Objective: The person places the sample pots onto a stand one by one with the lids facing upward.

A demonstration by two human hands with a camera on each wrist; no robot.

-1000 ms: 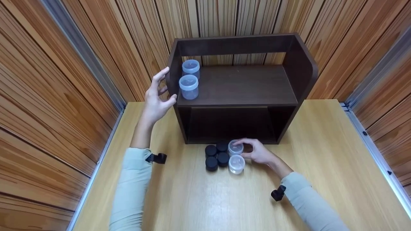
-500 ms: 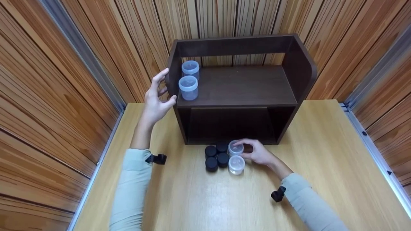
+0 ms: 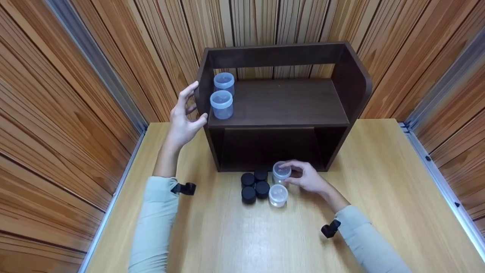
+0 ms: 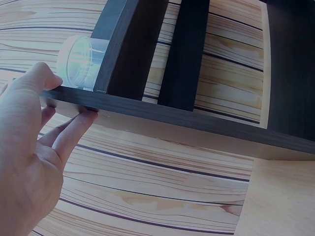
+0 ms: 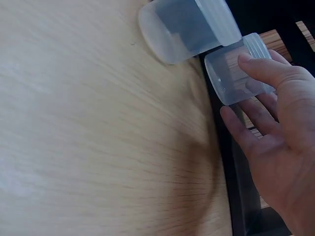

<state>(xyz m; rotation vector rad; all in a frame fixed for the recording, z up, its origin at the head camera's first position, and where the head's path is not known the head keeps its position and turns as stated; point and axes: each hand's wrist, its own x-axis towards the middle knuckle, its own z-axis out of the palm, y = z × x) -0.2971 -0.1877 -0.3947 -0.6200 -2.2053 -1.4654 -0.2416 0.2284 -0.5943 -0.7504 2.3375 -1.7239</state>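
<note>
In the head view my right hand (image 3: 307, 179) holds a clear plastic jar (image 3: 281, 173) by its sides, thumb and fingers on opposite sides near the rim. The right wrist view shows the same jar (image 5: 229, 76) between thumb and fingers. Just in front of it stands a second clear jar (image 3: 278, 196) on the table. My left hand (image 3: 182, 120) grips the left side panel of the dark brown shelf (image 3: 288, 102), thumb on one face and fingers on the other. Beside that panel, on the upper board, stand a front clear jar (image 3: 222, 106) and a rear clear jar (image 3: 224, 81).
Several small black-topped containers (image 3: 248, 195) cluster on the wooden table (image 3: 227, 239), left of the clear jars and close to the shelf's front edge. Wood-patterned walls (image 3: 75, 113) enclose the table at the back and sides. The shelf has an open lower compartment (image 3: 269, 148).
My right hand has shifted the held jar slightly up and right, away from the black-topped containers and the front jar. My left hand keeps its grip on the shelf.
</note>
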